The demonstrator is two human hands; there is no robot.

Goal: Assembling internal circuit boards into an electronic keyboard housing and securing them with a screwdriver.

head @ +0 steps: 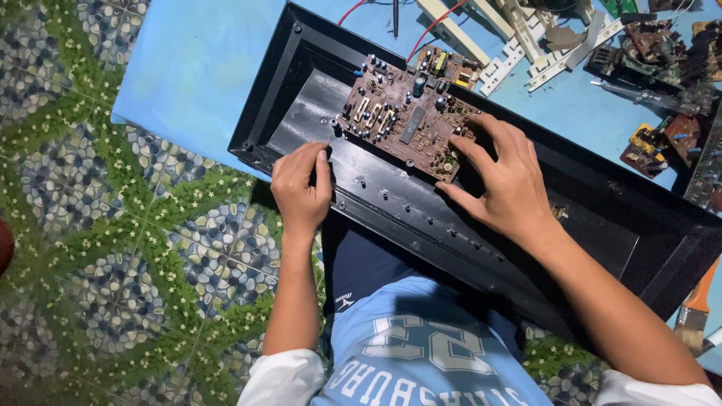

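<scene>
A brown circuit board, crowded with components, lies tilted inside a long black plastic housing.

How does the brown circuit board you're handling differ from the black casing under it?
The brown circuit board is small and crowded with components; the black casing is long, hollow and mostly bare. The board lies tilted inside the casing, while the casing spans the blue table and the person's lap. The right hand touches the board's near corner; the left hand rests on the casing's edge. Both are rectangular.
</scene>
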